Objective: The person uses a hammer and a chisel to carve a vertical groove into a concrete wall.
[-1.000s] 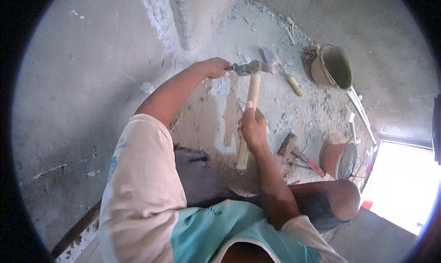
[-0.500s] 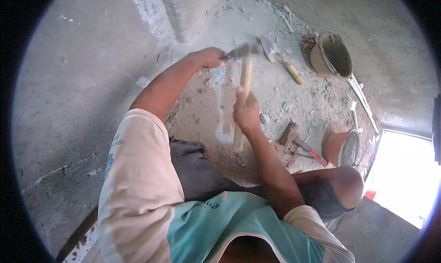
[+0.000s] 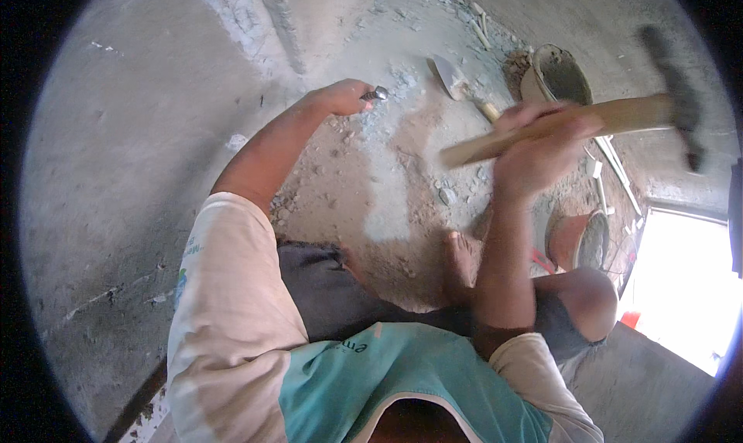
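Since the earlier frame, the right hand (image 3: pixel 542 145) has swung the wooden-handled hammer with the dark metal head (image 3: pixel 573 125) up and to the right, away from the short metal chisel (image 3: pixel 377 94); the hammer head, blurred, now sits at the far right of the scene.

Near: the person's bare foot (image 3: pixel 460 261) rests on the dusty, rubble-strewn concrete floor (image 3: pixel 371 203), and the bent knee (image 3: pixel 588 303) lies to its right.

Middle right: the right hand's fingers are wrapped closed around the hammer handle about midway along it, the handle lying nearly level. A round reddish-brown bowl with grey contents (image 3: pixel 584 242) stands on the floor below the hand.

Middle left: the left hand (image 3: pixel 340 98) is extended, fingers closed around the chisel, whose silvery end protrudes to the right of the fist. Hammer and chisel are well apart.

Far: a steel trowel with a pale wooden handle (image 3: pixel 457 83) lies on the floor, and a mortar-coated bucket (image 3: pixel 561 75) stands just right of it.
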`<state>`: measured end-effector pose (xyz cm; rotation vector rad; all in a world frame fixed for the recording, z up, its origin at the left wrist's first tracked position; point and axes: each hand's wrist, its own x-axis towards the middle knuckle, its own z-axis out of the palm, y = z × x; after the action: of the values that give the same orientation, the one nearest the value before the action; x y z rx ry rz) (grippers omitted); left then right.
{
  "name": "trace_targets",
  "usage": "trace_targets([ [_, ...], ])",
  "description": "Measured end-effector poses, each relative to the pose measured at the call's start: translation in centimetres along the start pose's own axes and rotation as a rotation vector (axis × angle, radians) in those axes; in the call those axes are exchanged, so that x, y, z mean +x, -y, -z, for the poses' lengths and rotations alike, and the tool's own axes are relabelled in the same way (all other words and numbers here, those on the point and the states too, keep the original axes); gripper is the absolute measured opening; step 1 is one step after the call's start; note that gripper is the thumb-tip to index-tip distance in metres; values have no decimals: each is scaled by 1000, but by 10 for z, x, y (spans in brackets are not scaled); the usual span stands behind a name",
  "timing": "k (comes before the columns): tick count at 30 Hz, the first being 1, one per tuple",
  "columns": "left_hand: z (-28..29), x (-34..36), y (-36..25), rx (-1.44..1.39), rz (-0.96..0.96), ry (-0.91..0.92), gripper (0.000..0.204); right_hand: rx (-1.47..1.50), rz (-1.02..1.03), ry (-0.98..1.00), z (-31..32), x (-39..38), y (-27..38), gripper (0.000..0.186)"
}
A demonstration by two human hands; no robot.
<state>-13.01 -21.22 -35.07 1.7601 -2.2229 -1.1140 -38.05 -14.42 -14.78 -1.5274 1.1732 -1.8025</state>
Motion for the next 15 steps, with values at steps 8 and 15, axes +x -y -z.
trace_targets([
  [8,-14,1,20,-4,-33,-127,46,-76,-1017,595,2,-127,-70,49],
  [15,31,-19,45,-102,146,-438,26,-71,-940,467,9,-88,-62,46],
])
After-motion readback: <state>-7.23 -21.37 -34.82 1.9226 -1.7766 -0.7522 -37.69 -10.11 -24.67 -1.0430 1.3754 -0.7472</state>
